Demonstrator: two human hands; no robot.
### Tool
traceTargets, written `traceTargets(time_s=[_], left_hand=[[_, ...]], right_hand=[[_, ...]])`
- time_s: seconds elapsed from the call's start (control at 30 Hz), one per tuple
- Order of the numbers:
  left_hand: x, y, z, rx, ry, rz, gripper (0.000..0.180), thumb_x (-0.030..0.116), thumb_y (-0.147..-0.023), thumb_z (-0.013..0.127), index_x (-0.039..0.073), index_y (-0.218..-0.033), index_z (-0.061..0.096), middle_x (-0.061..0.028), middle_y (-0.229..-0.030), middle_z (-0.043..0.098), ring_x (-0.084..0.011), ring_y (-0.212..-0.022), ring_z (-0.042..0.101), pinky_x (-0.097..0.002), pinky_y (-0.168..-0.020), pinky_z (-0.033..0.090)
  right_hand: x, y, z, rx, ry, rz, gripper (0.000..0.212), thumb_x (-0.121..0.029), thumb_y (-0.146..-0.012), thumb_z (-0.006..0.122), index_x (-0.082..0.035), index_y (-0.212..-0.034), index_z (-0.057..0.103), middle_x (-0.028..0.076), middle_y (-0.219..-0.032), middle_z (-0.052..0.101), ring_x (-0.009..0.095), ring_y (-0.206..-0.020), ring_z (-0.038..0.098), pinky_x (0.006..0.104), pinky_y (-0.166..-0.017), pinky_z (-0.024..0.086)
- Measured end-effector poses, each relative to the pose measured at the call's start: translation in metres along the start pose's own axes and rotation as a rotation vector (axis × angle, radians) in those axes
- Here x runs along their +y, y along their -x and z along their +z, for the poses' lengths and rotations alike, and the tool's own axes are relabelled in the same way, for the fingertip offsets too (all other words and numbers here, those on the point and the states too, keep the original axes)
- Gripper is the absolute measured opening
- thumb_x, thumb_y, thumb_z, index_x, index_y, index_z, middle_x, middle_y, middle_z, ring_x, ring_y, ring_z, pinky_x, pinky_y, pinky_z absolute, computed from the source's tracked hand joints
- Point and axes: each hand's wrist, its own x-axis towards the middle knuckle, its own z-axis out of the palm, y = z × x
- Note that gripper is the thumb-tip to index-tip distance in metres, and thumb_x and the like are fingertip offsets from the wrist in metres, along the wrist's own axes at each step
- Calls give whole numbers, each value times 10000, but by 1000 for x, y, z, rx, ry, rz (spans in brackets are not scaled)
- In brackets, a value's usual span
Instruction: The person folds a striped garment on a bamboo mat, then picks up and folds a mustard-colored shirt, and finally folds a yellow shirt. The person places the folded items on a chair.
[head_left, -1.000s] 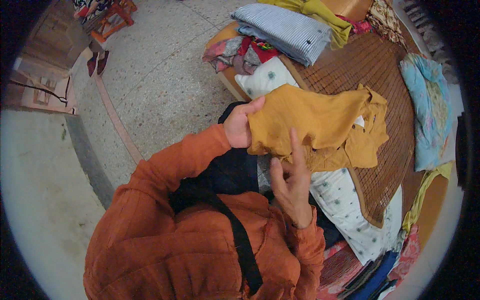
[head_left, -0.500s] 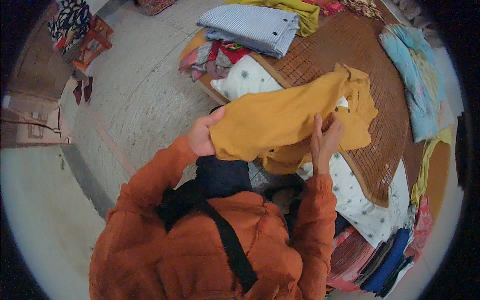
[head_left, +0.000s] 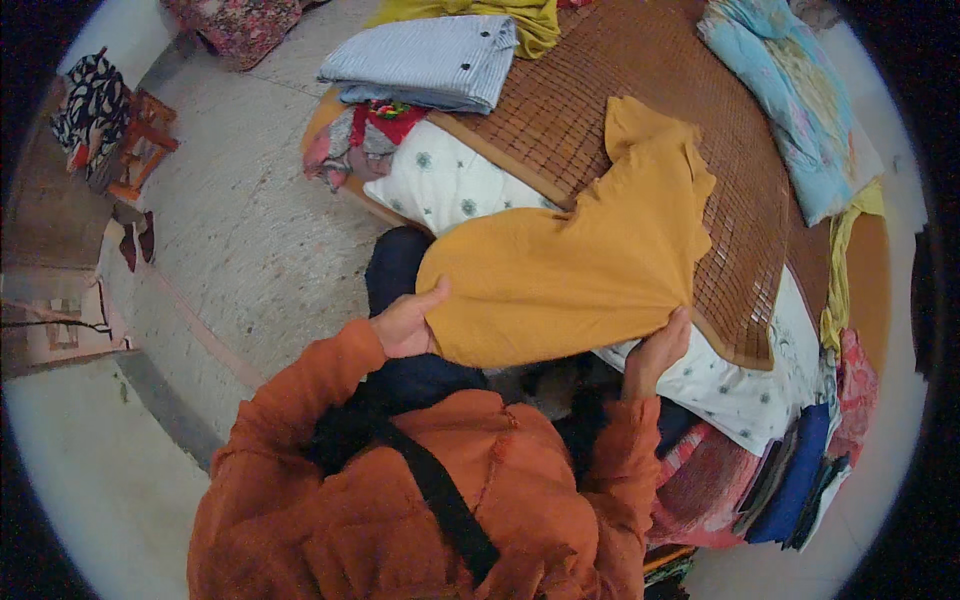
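A mustard-yellow garment (head_left: 560, 270) with a short sleeve and a wavy edge is stretched between my two hands. My left hand (head_left: 408, 322) grips its rounded left end, thumb on top and the other fingers partly hidden under the cloth. At its near right edge, my right hand (head_left: 660, 350) pinches the fabric, and folds run from that grip. The far right part of the garment lies over a brown woven mat (head_left: 740, 180).
Beyond the garment sits a folded striped light-blue shirt (head_left: 420, 62). White printed cloth (head_left: 460, 175) shows under the mat. A blue floral bundle (head_left: 780, 95) lies at far right, and stacked folded fabrics (head_left: 790, 480) at near right. A wooden stool (head_left: 146, 150) stands far left.
The garment has been spread flatter, its buttons now out of sight. My right hand has moved nearer, to the garment's near edge. The whole view has shifted somewhat, with surroundings sliding left.
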Motion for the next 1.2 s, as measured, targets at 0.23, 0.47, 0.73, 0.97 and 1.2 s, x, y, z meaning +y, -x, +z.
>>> traceTargets(time_s=[0.23,0.47,0.73,0.97,1.2], left_hand=[[-14,-11,-4,17,-76,-80,626,486,-905,346,80,-1372,245,-84,-1384,336,-260,-1261,345,-455,-1013,303],[-6,-2,7,63,-113,-72,616,474,-906,358,73,-1364,260,-83,-1377,346,-255,-1259,347,-431,-1021,297],[24,13,18,65,-112,252,581,439,-931,319,19,-1333,299,-114,-1353,372,-252,-1237,378,-389,-1019,305],[37,37,-10,137,-112,258,566,428,-937,311,5,-1313,327,-134,-1321,409,-249,-1208,415,-378,-1005,328],[34,41,-7,225,-205,201,534,405,-940,327,6,-1293,357,-123,-1294,440,-230,-1168,457,-362,-977,362]], right_hand=[[23,21,-62,58,195,122,205,-203,-903,488,-4,-916,538,26,-868,550,112,-806,502,245,-748,412],[5,-42,-15,106,615,-648,282,-236,-871,546,34,-953,539,46,-781,548,144,-729,493,280,-684,408],[-45,-89,24,-51,218,-271,206,-182,-879,510,13,-906,570,58,-810,586,118,-720,510,262,-639,424],[-38,18,-65,163,240,-107,223,-205,-911,451,0,-896,537,38,-859,546,115,-793,475,269,-707,407],[13,68,-126,73,-71,374,247,-204,-910,468,-19,-1064,522,75,-1017,575,185,-927,552,319,-808,446]])
